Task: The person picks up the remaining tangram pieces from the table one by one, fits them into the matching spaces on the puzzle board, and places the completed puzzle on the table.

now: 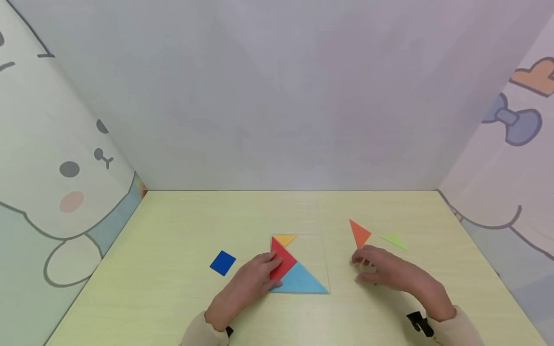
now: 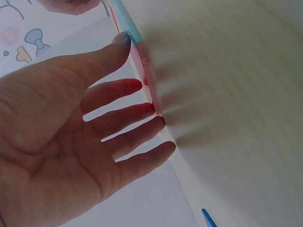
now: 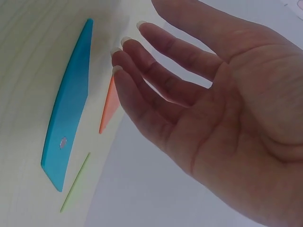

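My left hand (image 1: 253, 278) rests on a red triangle (image 1: 286, 265), its fingertips spread over the piece's left part. A light blue triangle (image 1: 303, 281) adjoins the red one, and a small yellow triangle (image 1: 284, 240) borders its upper end. These lie in a clear square tray (image 1: 327, 269). To the right, my right hand (image 1: 385, 269) is over the table with loosely bent fingers and nothing held. Just past its fingertips is an orange triangle (image 1: 360, 232). A teal four-sided piece (image 3: 71, 104) shows near those fingers in the right wrist view, but the hand hides it from the head view.
A dark blue square (image 1: 222, 263) lies left of the tray. On the far right is a thin light green triangle (image 1: 393, 240). The pale wooden table (image 1: 182, 216) meets a plain back wall (image 1: 285, 96), with cartoon-printed panels on both sides.
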Motion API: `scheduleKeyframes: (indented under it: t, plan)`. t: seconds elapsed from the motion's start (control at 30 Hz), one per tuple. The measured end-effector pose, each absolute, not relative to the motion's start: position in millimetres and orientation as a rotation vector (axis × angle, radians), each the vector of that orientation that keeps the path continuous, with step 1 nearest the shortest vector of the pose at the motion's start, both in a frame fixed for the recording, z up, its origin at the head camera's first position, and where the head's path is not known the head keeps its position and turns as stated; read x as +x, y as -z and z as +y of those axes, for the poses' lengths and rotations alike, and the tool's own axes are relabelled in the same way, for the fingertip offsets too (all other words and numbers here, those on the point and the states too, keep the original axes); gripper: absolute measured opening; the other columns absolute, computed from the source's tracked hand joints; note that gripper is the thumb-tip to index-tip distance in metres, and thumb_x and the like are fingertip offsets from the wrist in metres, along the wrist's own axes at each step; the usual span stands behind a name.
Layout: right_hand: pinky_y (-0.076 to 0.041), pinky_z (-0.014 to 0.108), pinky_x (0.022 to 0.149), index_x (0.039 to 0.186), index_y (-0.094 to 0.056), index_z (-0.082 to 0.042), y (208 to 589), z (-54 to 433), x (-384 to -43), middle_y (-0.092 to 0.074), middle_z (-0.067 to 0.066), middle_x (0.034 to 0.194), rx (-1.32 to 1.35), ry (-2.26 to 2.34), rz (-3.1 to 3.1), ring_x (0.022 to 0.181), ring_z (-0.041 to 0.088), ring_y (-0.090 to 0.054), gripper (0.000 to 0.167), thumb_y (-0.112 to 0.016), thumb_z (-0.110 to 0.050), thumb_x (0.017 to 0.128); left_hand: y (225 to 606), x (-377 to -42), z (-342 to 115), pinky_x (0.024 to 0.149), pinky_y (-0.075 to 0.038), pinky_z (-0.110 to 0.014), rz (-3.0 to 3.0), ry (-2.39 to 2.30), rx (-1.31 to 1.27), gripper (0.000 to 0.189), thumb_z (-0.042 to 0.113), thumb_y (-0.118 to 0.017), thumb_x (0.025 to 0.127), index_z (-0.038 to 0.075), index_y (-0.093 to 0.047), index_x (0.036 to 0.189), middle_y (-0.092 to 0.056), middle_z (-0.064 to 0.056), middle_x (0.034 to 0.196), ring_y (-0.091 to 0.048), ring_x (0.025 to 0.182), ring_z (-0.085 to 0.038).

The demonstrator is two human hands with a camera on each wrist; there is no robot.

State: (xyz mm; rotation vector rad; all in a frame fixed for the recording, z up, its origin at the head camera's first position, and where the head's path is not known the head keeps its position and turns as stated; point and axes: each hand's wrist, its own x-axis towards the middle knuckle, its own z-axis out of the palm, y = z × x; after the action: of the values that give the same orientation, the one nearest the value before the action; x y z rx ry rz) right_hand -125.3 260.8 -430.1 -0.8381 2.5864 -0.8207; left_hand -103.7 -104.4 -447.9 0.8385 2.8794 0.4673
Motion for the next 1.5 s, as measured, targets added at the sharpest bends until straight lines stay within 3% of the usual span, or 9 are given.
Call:
scheduleKeyframes:
  t: [0.57,1.03,1.5]
  plan:
    - [-0.051,0.034,0.084,0.112,-0.065,-0.009,428,294,-130,-0.059,-0.001,0.107,-0.724,0.777,2.547,0.097,0.02,-0.056,0.037,-0.084,-0.026,0.086,450,-103,-105,0.098,-0.055,-0.039,2.889,-0.461,0.847,0.058,0.03,-0.08,0.091,0.004,-0.063,0.14,-0.06,-0.016,0.141,-0.058,0.129,-0.031]
    - [-0.052,0.036,0.082,0.106,-0.064,-0.008,427,303,-134,-0.06,0.0,0.104,-0.551,0.696,2.583,0.094,0.021,-0.052,0.038,-0.088,-0.006,0.077,450,-103,-107,0.096,-0.056,-0.039,2.882,-0.484,0.843,0.059,0.029,-0.08,0.091,0.004,-0.062,0.141,-0.06,-0.015,0.142,-0.057,0.13,-0.032]
    - [-0.039,0.026,0.066,0.097,-0.057,-0.009,430,308,-133,-0.049,0.0,0.087,-0.546,0.777,2.566,0.081,0.014,-0.044,0.034,-0.086,-0.004,0.08,451,-103,-107,0.097,-0.056,-0.039,2.885,-0.484,0.852,0.058,0.029,-0.08,0.091,0.004,-0.062,0.141,-0.06,-0.016,0.142,-0.057,0.13,-0.031]
